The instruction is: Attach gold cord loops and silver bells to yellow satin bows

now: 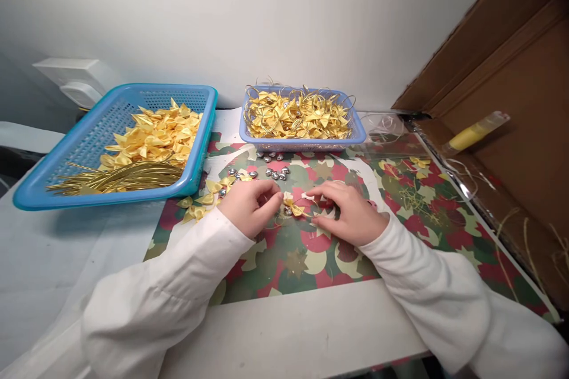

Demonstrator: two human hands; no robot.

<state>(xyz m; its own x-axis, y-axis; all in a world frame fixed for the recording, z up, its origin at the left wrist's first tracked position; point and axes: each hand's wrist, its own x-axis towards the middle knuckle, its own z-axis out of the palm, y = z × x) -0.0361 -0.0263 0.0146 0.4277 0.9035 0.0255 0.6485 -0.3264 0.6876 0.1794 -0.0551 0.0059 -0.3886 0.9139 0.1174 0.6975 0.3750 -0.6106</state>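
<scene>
A yellow ribbon bow (295, 208) with a small silver bell (288, 211) and a thin gold wire loop lies between my hands on the patterned mat (302, 243). My left hand (249, 206) is just left of the bow, its thumb and forefinger closed together; what they hold, if anything, is hidden. On the bow's right, my right hand (347, 212) has thumb and forefinger apart, with the tips close to the wire loop. Several loose silver bells (278, 174) lie beyond my left hand, and loose yellow bows (195, 208) lie to its left.
At the left stands a blue basket (211, 130) with yellow bows and a bundle of gold wires. A smaller blue basket (302, 145) behind the mat is heaped with wired bows. Wire scraps (415, 201) lie at right, near a cardboard wall (511, 83) and a yellow tube (475, 133).
</scene>
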